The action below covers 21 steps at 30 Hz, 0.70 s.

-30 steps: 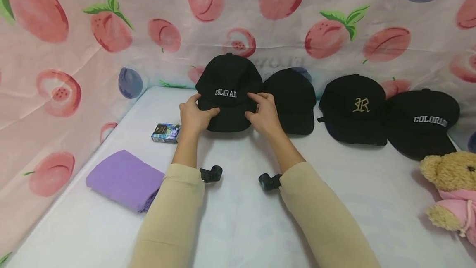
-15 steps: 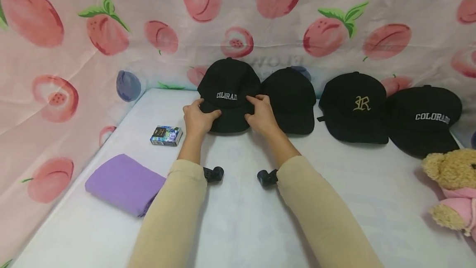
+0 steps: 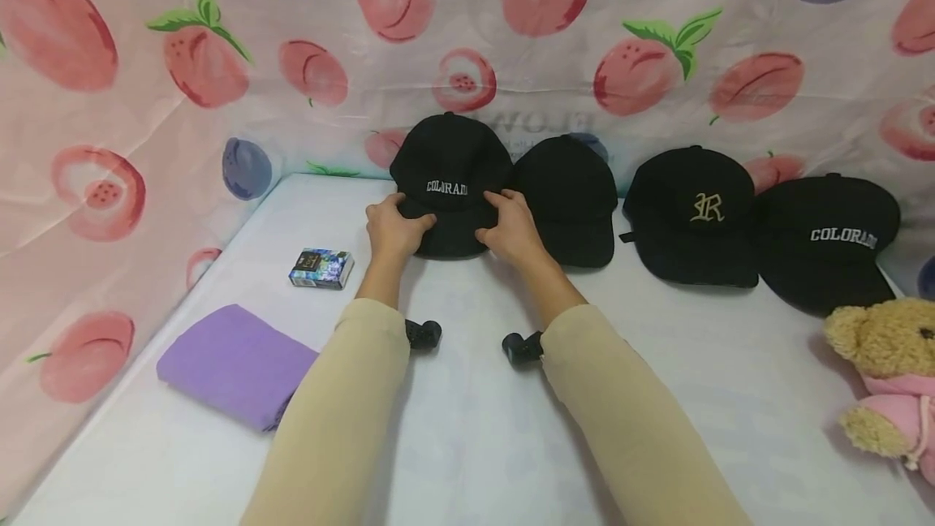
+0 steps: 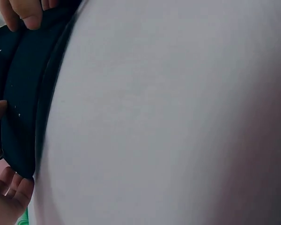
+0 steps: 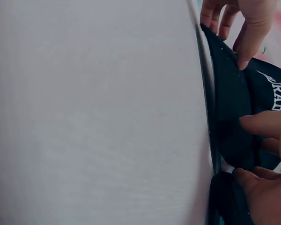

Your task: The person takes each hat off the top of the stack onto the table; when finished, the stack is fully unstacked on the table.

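A black cap (image 3: 451, 153) with white "COLORADO"-style lettering, its last letter hard to read, sits at the back of the table with its brim facing me. My left hand (image 3: 394, 230) pinches the brim's left side, thumb on top and fingers at the edge. On the right side my right hand (image 3: 514, 227) grips the brim likewise, thumb on its upper face. Both wrist views show the dark brim (image 5: 232, 98) between the two hands, close to the white surface. Touching this cap on its right is a plain black cap (image 3: 573, 201).
Further right stand a black cap with a gold "R" (image 3: 690, 217) and another lettered black cap (image 3: 825, 238). A teddy bear (image 3: 887, 384) in pink sits at the right edge. Left are a small patterned box (image 3: 321, 269) and folded purple cloth (image 3: 234, 368). Fruit-print fabric (image 3: 540, 79) hangs behind.
The held cap has come down slightly and both hands keep their grip on its brim. My left hand has shifted a little right, uncovering the whole small box. The head view has shifted slightly.
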Each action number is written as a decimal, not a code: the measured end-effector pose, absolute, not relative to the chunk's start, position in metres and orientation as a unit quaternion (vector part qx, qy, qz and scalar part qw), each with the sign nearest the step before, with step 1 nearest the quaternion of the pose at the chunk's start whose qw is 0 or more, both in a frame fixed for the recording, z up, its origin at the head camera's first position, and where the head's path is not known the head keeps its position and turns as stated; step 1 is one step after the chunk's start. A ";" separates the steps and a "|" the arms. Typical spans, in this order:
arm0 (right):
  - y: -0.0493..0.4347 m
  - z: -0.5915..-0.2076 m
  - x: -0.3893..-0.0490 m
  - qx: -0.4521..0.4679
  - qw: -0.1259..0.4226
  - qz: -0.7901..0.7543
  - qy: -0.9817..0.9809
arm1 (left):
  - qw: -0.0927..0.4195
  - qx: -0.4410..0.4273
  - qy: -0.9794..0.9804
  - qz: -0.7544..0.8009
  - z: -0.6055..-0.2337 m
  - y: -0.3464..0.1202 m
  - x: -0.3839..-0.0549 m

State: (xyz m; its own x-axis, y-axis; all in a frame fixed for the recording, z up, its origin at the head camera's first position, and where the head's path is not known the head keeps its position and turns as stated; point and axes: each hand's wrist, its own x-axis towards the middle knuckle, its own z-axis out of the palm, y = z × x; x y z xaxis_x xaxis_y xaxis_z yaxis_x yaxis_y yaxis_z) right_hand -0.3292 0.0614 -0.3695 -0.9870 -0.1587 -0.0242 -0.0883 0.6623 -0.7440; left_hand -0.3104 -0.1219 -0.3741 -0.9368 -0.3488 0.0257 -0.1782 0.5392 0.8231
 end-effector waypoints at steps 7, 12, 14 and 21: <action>0.065 -0.373 -0.329 -0.084 0.076 -0.396 0.911 | 0.088 0.161 -0.876 -0.445 -0.378 -0.117 -0.315; 0.066 -0.374 -0.328 -0.095 0.093 -0.405 0.905 | 0.082 0.165 -0.880 -0.437 -0.378 -0.115 -0.316; 0.066 -0.376 -0.330 -0.097 0.097 -0.412 0.901 | 0.079 0.166 -0.882 -0.434 -0.378 -0.114 -0.316; 0.067 -0.376 -0.330 -0.092 0.103 -0.424 0.895 | 0.074 0.167 -0.891 -0.416 -0.377 -0.111 -0.314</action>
